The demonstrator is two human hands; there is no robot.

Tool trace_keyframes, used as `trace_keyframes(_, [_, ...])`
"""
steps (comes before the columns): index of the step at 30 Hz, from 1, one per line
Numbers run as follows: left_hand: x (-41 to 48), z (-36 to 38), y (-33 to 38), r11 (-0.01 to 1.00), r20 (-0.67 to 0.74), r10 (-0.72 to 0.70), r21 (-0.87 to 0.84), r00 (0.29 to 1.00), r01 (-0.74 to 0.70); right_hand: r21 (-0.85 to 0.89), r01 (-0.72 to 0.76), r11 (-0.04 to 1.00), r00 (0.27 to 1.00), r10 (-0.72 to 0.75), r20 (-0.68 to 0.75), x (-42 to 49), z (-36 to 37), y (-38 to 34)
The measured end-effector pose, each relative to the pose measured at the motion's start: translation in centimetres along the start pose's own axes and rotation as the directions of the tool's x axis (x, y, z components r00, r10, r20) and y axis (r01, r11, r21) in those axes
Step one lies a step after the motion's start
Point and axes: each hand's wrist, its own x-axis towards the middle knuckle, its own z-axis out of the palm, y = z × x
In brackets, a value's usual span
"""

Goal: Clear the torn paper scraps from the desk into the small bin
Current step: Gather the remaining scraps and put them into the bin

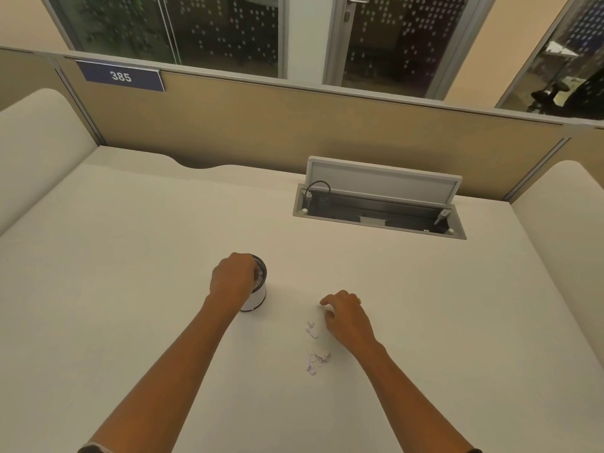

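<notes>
A small white bin (259, 294) with a dark rim stands upright on the white desk (130, 256). My left hand (232, 278) hovers over the bin's mouth with its fingers curled down; what they hold is hidden. Several torn paper scraps (314, 346) lie in a loose line to the right of the bin. My right hand (347, 317) rests on the desk at the upper end of that line, fingers curled, fingertips at a scrap near the top.
An open cable hatch (379, 210) with a raised lid and a black cable is sunk into the desk at the back right. A tan partition (294, 125) with a "385" sign closes the far edge; white side panels flank the desk.
</notes>
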Motion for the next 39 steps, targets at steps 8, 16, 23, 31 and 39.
trace_keyframes(8, [0.1, 0.3, 0.1, 0.998, 0.009, -0.003, 0.057, 1.000, 0.002, -0.103, 0.244, 0.964, 0.969, -0.239, 0.064, -4.4, 3.6, -0.6])
trace_keyframes(16, [-0.1, -1.2, 0.2, 1.000, 0.024, -0.009, 0.002, 1.000, 0.009, -0.100, 0.413, 0.905, 0.907, -0.418, -0.045, -7.1, 3.7, 2.6])
trace_keyframes(23, [-2.1, -2.6, -0.5, 0.970, -0.186, -0.015, -0.241, 0.982, -0.031, 0.110, 0.128, 0.986, 0.988, -0.117, -0.106, -6.8, 0.2, 5.8])
trace_keyframes(31, [-6.4, -0.2, 2.5, 0.820, -0.430, 0.210, -0.412, 0.878, -0.398, 0.048, 0.120, 0.992, 0.992, -0.122, 0.037, -8.7, 1.5, 5.3])
trace_keyframes(39, [-10.4, 9.1, 6.1, 0.928, 0.222, 0.345, -0.226, 0.912, -0.296, -0.056, 0.115, 0.992, 0.988, -0.108, 0.111, -8.0, 2.5, 1.7])
